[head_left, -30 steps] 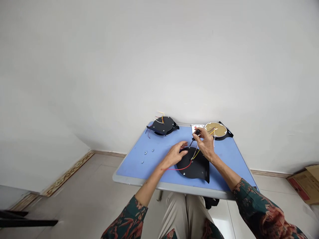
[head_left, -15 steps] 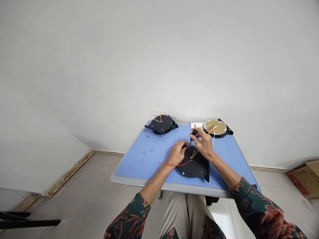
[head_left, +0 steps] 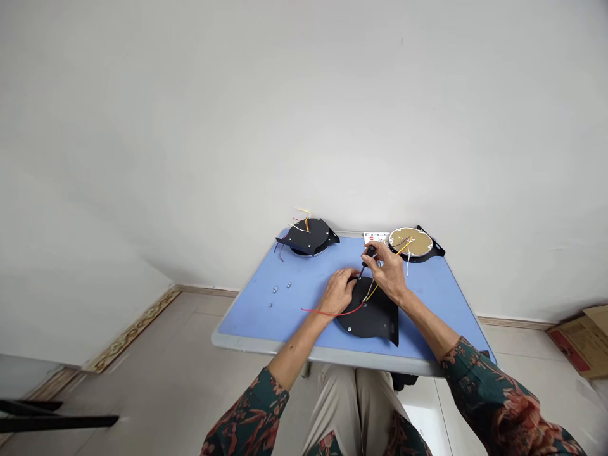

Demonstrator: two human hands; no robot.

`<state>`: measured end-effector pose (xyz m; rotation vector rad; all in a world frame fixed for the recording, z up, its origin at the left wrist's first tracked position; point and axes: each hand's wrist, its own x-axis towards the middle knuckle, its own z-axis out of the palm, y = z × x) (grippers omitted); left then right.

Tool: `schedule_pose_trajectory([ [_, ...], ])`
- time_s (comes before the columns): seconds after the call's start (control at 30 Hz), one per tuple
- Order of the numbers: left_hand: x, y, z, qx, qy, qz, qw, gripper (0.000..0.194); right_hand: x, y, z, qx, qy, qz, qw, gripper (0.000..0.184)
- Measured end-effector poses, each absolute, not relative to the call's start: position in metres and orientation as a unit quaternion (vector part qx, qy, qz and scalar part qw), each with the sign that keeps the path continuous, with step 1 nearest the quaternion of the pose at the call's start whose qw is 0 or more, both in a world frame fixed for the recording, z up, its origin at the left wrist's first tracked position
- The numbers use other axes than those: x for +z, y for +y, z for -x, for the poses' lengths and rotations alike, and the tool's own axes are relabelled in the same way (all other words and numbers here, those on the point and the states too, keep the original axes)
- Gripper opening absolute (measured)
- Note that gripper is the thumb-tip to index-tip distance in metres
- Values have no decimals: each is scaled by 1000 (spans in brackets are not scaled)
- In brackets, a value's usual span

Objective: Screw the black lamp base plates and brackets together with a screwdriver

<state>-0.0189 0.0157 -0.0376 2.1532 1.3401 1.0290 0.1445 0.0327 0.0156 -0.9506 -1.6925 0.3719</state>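
l hand point(head_left: 338, 291) shifted; r hand point(head_left: 388, 272) w/ 1 screwdriver point(head_left: 368, 256)

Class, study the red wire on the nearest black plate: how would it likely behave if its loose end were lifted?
The red wire would probably bend easily, being thin and already curved. It looks light, given that slimness. Its other end would likely stay anchored, since it seems to emerge near the middle of the black plate.
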Motion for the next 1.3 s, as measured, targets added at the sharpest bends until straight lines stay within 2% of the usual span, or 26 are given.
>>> schedule_pose_trajectory([
  [0.3, -38, 16, 20, 363, 472, -778, 200, 28, 15, 34, -144, 138, -753, 380, 519, 20],
  [0.57, -34, 14, 21, 356, 441, -789, 236, 30, 21, 40, -150, 239, -758, 380, 475, 20],
  [0.7, -32, 12, 19, 347, 458, -786, 229, 32, 22, 35, -152, 218, -757, 379, 486, 15],
  [0.87, -31, 10, 2, 318, 513, -779, 170, 28, 23, 28, -150, 170, -763, 392, 485, 12],
  [0.97, -30, 8, -6, 312, 532, -766, 180, 26, 23, 29, -149, 163, -761, 396, 487, 11],
  [1.17, -28, 10, -2, 347, 495, -763, 231, 22, 26, 39, -159, 323, -778, 287, 457, 7],
  [1.23, -26, 12, 0, 357, 485, -760, 245, 21, 27, 42, -163, 369, -776, 252, 445, 12],
  [1.3, -25, 14, 0, 354, 498, -752, 247, 21, 26, 42, -164, 366, -777, 253, 445, 19],
])
